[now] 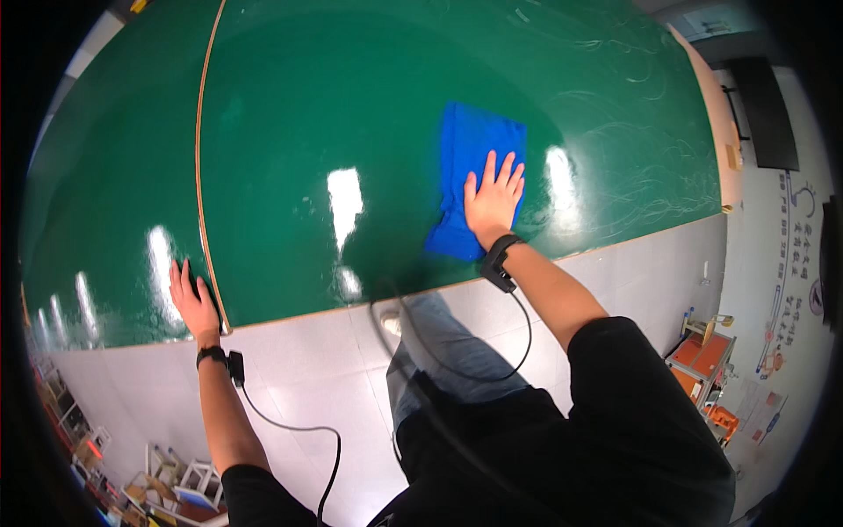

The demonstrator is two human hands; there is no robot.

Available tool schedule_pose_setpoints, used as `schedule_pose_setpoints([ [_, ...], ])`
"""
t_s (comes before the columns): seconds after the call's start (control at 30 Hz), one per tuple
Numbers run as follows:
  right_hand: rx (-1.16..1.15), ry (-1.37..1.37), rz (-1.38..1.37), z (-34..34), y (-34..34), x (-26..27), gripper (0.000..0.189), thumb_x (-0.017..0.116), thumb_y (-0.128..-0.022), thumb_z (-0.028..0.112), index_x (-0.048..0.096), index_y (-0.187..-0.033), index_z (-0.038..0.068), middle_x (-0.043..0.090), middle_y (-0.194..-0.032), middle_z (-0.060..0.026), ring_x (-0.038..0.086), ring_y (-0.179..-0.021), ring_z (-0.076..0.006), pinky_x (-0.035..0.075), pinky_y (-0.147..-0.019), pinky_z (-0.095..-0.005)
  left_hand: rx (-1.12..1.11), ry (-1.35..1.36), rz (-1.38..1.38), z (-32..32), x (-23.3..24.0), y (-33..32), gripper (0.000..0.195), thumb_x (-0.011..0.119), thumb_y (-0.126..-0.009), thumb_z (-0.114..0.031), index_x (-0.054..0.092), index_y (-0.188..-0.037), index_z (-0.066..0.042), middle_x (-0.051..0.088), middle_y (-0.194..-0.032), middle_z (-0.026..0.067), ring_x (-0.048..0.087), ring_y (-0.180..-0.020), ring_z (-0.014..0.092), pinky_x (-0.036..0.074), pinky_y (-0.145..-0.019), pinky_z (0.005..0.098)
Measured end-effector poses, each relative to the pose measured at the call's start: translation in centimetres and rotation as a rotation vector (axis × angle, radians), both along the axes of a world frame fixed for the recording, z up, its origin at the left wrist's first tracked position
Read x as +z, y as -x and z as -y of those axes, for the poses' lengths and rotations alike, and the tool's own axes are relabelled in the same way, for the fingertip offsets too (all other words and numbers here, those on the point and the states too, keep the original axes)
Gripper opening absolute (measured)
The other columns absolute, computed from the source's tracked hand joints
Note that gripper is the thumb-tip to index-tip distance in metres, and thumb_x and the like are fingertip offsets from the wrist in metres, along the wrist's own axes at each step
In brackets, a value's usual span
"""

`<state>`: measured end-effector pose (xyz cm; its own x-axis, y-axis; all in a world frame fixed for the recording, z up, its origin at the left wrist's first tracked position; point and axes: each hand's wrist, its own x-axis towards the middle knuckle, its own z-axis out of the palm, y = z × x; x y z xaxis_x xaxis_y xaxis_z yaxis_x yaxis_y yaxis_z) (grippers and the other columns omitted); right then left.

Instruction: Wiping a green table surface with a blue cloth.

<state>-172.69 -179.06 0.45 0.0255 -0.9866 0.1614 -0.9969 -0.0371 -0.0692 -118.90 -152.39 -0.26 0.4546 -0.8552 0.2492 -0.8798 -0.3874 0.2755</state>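
Note:
A blue cloth (477, 141) lies spread on the glossy green tabletop (316, 85), its near end creased and folded. My right hand (495, 201) rests palm down on the cloth's right part, fingers apart and not curled around it. Well to the left, my left hand (193, 303) lies flat on the green surface close to the near edge. It holds nothing and sits just left of the thin wooden strip (198, 158) that runs across the table. On each wrist is a black strap with a small device and a cable.
Pale curved streaks (649, 168) mark the tabletop's right side, where a light wooden board (708, 112) borders it. Black cables (339, 454) hang before my body. Wooden stools (197, 484) stand on the floor at lower left, and an orange-topped cabinet (701, 356) at right.

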Motion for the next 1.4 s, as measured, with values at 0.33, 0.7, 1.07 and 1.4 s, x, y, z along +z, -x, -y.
schedule_pose_setpoints([
  [0.33, -0.011, -0.050, 0.028, -0.8, -0.1, 0.0, 0.069, 0.048, -0.100, 0.043, 0.038, -0.158, 0.007, 0.021, -0.165, -0.0305, 0.018, -0.151, -0.0541, 0.015, -0.123, -0.0608, -0.043, -0.028, 0.096, -1.5, -1.9, -2.0, 0.045, 0.048, -0.103, -0.015, 0.052, -0.147, -0.010, 0.044, -0.158, 0.0156, 0.037, -0.147, 0.037, 0.029, -0.121, 0.0475],
  [0.7, -0.011, -0.018, 0.193, -0.3, 0.0, 1.2, 0.070, 0.051, -0.096, 0.040, 0.042, -0.155, 0.004, 0.022, -0.163, -0.0341, 0.020, -0.149, -0.0572, 0.016, -0.122, -0.0627, -0.123, -0.049, 0.204, 10.3, 2.0, 24.3, 0.051, 0.051, -0.105, -0.032, 0.046, -0.154, -0.015, 0.028, -0.167, 0.0182, 0.022, -0.154, 0.043, 0.017, -0.122, 0.0629],
  [1.07, 0.416, -0.151, 0.484, 0.2, 8.8, 1.7, 0.067, 0.062, -0.093, 0.045, 0.048, -0.153, 0.018, 0.020, -0.170, -0.0153, 0.014, -0.156, -0.0426, 0.012, -0.127, -0.0551, 0.374, -0.009, -0.155, 16.3, 1.0, 48.0, 0.054, 0.036, -0.110, -0.045, 0.045, -0.155, -0.017, 0.021, -0.169, 0.0173, 0.013, -0.156, 0.043, 0.011, -0.122, 0.0650],
  [1.4, 0.023, 0.136, 0.059, 20.2, 41.2, -1.3, 0.064, 0.051, -0.099, 0.050, 0.050, -0.152, 0.016, 0.038, -0.162, -0.0181, 0.029, -0.151, -0.0447, 0.017, -0.124, -0.0578, 0.429, -0.202, 0.034, 14.4, -0.1, 48.4, 0.060, 0.039, -0.108, -0.051, 0.036, -0.160, -0.020, 0.025, -0.170, 0.0097, 0.018, -0.157, 0.033, 0.011, -0.125, 0.0561],
])
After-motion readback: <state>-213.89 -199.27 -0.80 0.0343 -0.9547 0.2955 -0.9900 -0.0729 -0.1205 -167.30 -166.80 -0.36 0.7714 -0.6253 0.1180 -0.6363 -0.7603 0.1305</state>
